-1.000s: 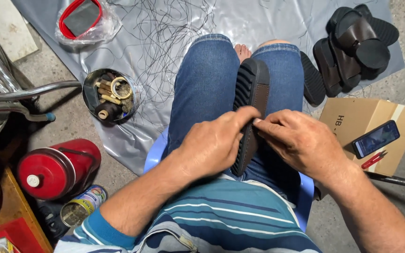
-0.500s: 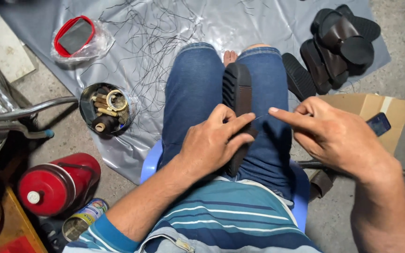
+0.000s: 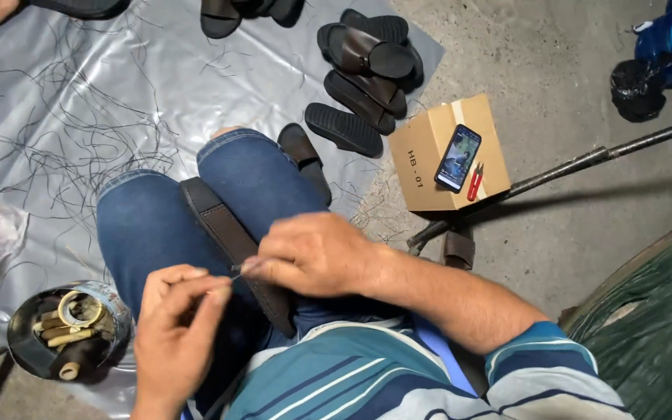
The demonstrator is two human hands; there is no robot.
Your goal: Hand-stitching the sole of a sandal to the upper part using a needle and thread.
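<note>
Nearby, the left hand [image 3: 176, 334] was pinched narrow, fingertips together. I could not tell if it held a thread. Just past it, the right hand [image 3: 313, 253] was pinched shut on a thin needle [image 3: 236, 267]. That hand rested on a dark brown sandal [image 3: 227, 229], which lay squeezed between the knees on the lap.

It looked like sewing along the sandal's edge. A next stitch would need a steady pull and the sandal held firm.

To the near left stood one tin [image 3: 21, 342] of spools on a grey sheet [image 3: 79, 93]. Farther right sat one cardboard box [image 3: 425, 159]. On it lay one phone [image 3: 458, 158] and one red clipper [image 3: 475, 181]. One metal rod [image 3: 569, 167] ran beside the box. Far off lay at least six more sandals [image 3: 367, 54], and thread scraps [image 3: 64, 148] were scattered all over the sheet.
</note>
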